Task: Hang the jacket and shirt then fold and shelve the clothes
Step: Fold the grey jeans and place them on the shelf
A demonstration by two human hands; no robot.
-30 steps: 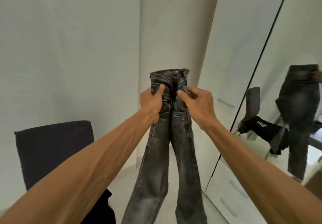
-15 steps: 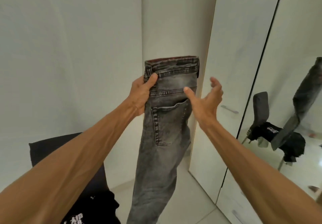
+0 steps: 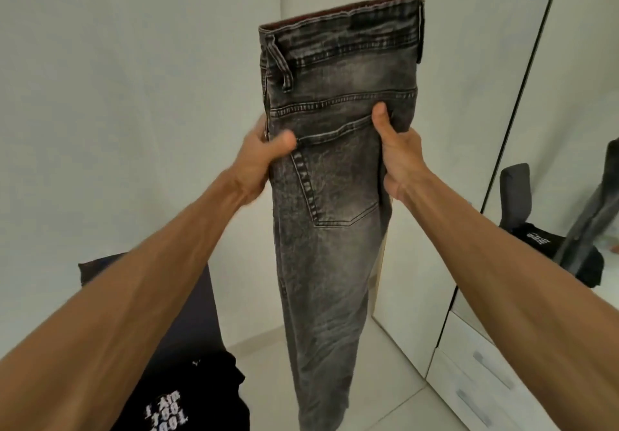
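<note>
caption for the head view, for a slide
Left hand and right hand grip grey jeans at pocket height, legs hanging together, beside a white wardrobe.

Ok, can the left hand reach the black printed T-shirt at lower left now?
Probably not yet: the left hand grips the grey denim jeans at their edge. Nothing seems to block the way to the black printed T-shirt.

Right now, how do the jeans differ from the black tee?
The jeans are faded grey denim; the tee is black with white lettering. The jeans hang in the air, gripped by the left hand and right hand; the tee lies bunched on the chair, untouched. Neither is shelved yet.
</note>
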